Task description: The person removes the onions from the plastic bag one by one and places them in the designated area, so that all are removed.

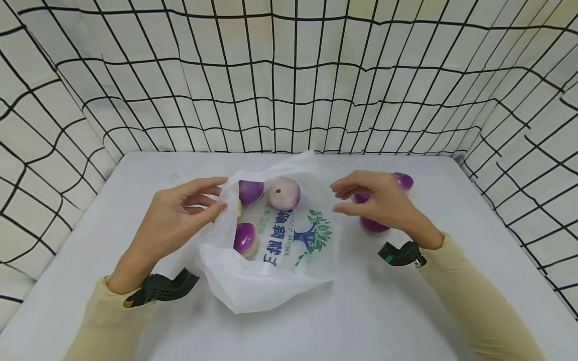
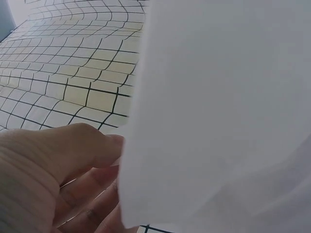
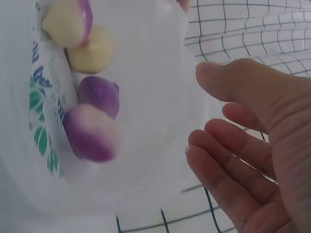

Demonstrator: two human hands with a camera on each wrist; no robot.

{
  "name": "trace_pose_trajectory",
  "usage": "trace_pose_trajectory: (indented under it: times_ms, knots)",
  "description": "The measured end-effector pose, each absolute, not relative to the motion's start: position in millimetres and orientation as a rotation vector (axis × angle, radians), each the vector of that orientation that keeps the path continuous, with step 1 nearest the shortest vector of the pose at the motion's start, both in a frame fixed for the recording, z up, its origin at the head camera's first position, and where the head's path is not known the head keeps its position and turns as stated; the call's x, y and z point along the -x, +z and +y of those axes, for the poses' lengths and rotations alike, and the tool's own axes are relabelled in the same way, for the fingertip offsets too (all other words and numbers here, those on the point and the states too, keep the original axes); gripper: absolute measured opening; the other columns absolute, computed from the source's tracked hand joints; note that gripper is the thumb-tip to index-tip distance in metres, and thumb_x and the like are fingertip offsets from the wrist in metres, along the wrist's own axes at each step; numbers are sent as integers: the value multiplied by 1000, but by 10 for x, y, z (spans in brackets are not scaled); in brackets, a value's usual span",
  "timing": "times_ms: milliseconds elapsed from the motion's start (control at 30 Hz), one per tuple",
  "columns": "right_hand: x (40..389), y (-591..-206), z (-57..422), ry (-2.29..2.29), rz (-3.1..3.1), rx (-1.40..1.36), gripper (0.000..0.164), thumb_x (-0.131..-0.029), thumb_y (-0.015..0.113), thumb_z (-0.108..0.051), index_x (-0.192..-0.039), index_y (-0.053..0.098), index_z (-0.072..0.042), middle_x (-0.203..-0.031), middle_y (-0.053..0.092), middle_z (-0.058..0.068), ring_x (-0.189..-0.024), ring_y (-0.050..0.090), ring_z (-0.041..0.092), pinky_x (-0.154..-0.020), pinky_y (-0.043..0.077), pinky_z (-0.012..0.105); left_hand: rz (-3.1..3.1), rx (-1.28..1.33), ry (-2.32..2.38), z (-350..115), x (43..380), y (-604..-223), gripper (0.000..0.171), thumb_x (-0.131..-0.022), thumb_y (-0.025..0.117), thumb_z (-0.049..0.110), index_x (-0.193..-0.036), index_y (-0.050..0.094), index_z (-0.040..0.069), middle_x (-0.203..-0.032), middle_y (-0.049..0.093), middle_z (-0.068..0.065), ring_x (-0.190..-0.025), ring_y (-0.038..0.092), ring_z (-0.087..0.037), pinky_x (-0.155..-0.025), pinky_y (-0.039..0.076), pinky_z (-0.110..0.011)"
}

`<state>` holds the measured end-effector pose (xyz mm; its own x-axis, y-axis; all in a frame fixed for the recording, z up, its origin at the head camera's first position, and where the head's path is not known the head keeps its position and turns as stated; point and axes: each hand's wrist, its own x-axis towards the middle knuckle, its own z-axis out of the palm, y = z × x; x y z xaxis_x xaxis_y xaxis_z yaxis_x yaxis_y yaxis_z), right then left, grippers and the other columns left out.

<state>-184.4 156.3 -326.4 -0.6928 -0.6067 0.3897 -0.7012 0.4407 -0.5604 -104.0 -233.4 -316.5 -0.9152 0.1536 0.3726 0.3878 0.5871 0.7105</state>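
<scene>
A white plastic bag (image 1: pixel 266 296) printed with a tree and blue characters lies with its mouth spread wide. Inside it are several purple-and-white bulbs that look like onions, among them a pale onion (image 1: pixel 284 194) and a purple-topped onion (image 1: pixel 246 239). My left hand (image 1: pixel 180 215) pinches the bag's left rim between thumb and fingers. In the left wrist view, the bag wall (image 2: pixel 214 107) hides some of the fingertips. Just off the bag's right side, my right hand (image 1: pixel 375 198) holds nothing, its thumb and fingers apart; the right wrist view shows the fingers (image 3: pixel 228 170) loosely bent.
Beyond and beneath my right hand lie more purple onions (image 1: pixel 374 224), partly covered by it. A white table (image 1: pixel 149 170) carries everything. Black wire grid (image 1: pixel 293 80) lines the back and both sides. Each wrist bears a black camera mount (image 1: pixel 167 287).
</scene>
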Motion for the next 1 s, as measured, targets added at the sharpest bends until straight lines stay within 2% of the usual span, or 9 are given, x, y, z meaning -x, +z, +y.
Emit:
trace_pose_trajectory:
  times_ms: [300,500,633,1000]
  knots:
    - [1865,-3235,1141,1133,-2596,-1289,36,-84,87,-18,-117,76,-12,-112,79,2,-97,75,12,-92,64,28,-2546,452,-1228,-2337,1013,-3144,47,-91,81,14,-136,69,14,-115,77,-15,-86,65,16,-82,54,-2]
    - [1884,-3194,950,1179,-2583,-1355,36,-85,86,-17,-119,76,-12,-111,79,1,-99,75,13,-93,64,28,-2532,472,-1236,-2331,1015,-3123,46,-91,80,13,-135,70,17,-114,77,-13,-86,67,13,-82,55,-3]
    - [1900,-3220,823,1245,-2574,-1403,35,-86,85,-15,-119,75,-10,-110,79,7,-98,74,13,-93,63,27,-2533,468,-1246,-2339,1007,-3113,46,-91,80,15,-136,70,18,-113,77,-12,-86,68,12,-81,55,-3]
    - [1945,-3350,473,1366,-2523,-1525,32,-84,86,-12,-115,77,-8,-107,77,7,-94,75,15,-87,65,27,-2540,463,-1253,-2346,998,-3103,44,-92,80,15,-135,70,18,-113,78,-11,-87,69,9,-81,56,-4]
